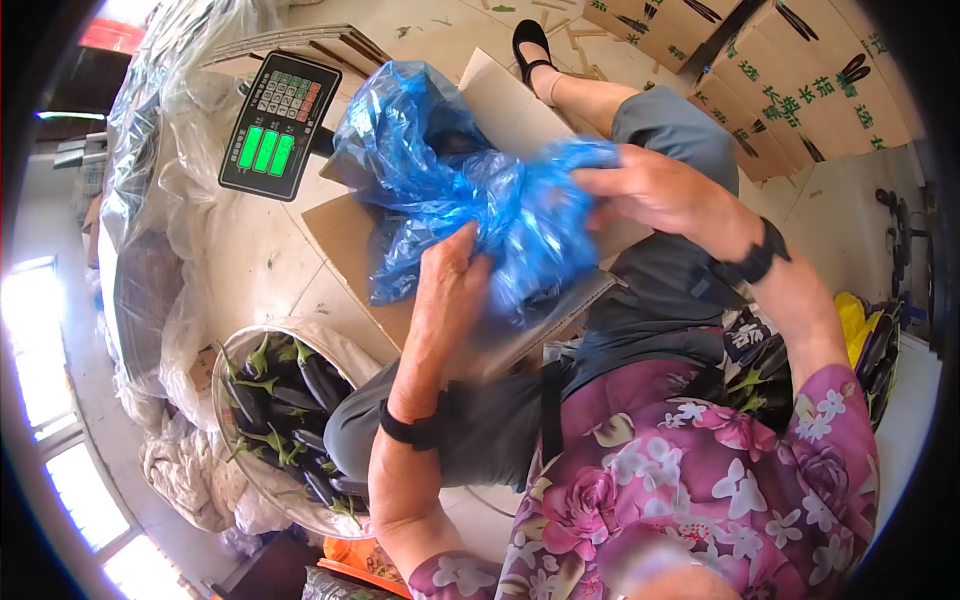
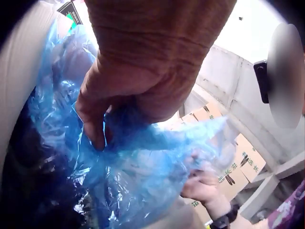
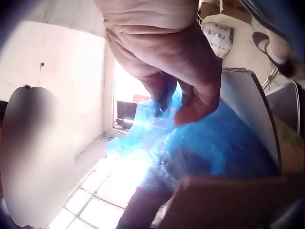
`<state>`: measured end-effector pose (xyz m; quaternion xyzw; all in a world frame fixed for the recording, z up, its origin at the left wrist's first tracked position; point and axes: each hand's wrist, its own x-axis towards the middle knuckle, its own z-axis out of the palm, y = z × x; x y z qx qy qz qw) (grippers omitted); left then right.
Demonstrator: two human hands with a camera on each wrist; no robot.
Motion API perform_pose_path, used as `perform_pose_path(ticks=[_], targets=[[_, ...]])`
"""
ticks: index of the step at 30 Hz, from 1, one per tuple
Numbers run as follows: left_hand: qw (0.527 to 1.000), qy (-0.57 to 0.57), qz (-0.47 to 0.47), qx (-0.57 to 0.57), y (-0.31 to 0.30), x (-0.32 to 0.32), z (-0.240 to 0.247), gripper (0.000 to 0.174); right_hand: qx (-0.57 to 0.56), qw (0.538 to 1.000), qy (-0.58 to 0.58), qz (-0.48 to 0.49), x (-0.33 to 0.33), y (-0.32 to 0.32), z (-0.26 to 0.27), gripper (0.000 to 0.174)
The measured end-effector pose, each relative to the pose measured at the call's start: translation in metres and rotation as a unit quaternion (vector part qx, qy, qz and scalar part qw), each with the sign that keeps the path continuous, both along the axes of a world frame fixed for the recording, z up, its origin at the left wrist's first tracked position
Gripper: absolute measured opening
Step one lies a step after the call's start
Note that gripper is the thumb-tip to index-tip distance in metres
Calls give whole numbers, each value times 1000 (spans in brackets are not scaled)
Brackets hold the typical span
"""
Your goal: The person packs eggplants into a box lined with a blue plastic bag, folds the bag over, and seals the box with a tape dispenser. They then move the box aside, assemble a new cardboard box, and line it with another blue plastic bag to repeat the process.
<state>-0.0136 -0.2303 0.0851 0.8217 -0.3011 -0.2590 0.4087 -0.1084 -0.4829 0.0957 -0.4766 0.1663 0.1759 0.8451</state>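
Note:
A translucent blue plastic bag (image 1: 500, 205) lines an open cardboard box (image 1: 345, 240) and bunches up above its rim. My left hand (image 1: 455, 280) grips gathered film at the bag's near side, fingers curled into it in the left wrist view (image 2: 143, 71). Across from it, my right hand (image 1: 665, 190) pinches another part of the bag, thumb against fingers in the right wrist view (image 3: 167, 57). Between the two hands the film is blurred. Dark contents show dimly through the bag.
A scale display (image 1: 280, 125) with green readouts stands beyond the box. Eggplants (image 1: 290, 410) fill a lined round basket (image 1: 225, 400) at the left. Printed cartons (image 1: 800, 85) stand at the upper right, and more eggplants (image 1: 880, 350) lie at the right.

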Motion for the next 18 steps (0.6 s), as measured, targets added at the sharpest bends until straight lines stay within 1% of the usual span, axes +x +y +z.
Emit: perform_pose_path(ticks=[1,2,3,4,5,6,7,8,9,10,11,12,13,14,15,16,17,18], targets=[[991,96,24,-86,-7,-6,-1,17,-89,989,-95,71,16,9,-10,32],[992,92,25,-86,-11,-9,4,17,-176,955,-190,142,29,16,-15,28],[985,141,63,-81,-12,-13,13,17,-175,954,-196,145,37,25,-15,28],[974,189,102,-77,-11,-12,19,18,-224,925,-190,242,43,35,-13,25],[988,135,55,-56,-8,-4,2,17,-272,883,-182,335,47,42,-13,23],[988,130,57,-54,-3,-1,0,17,-272,882,-188,335,50,48,-23,23],[998,63,-12,18,-2,1,10,16,-331,867,-186,324,52,55,-41,22],[993,-5,-83,89,-3,3,21,15,-391,847,-183,309,56,58,-58,21],[976,-54,-101,183,-2,6,30,18,-394,847,-185,304,57,57,-75,21],[976,-56,-102,183,1,14,32,18,-427,836,-193,284,56,56,-80,20],[986,-154,-12,67,4,24,33,26,-459,824,-201,265,55,54,-86,19],[964,-247,78,-51,4,33,33,35,-459,823,-202,265,53,51,-91,19],[964,-249,79,-52,-2,43,35,35,-458,825,-165,289,53,49,-75,18],[903,-418,93,-20,-11,57,39,46,-455,824,-128,314,53,50,-66,17],[812,-573,104,14,-18,67,42,58,-456,822,-131,316,53,52,-65,17],[810,-576,107,14,-22,73,38,58,-438,835,-135,305,53,54,-64,25],[827,-556,75,42,-27,77,28,50,-421,848,-137,292,53,54,-63,32],[842,-534,43,69,-30,80,16,42,-422,847,-139,290,53,53,-66,32]])
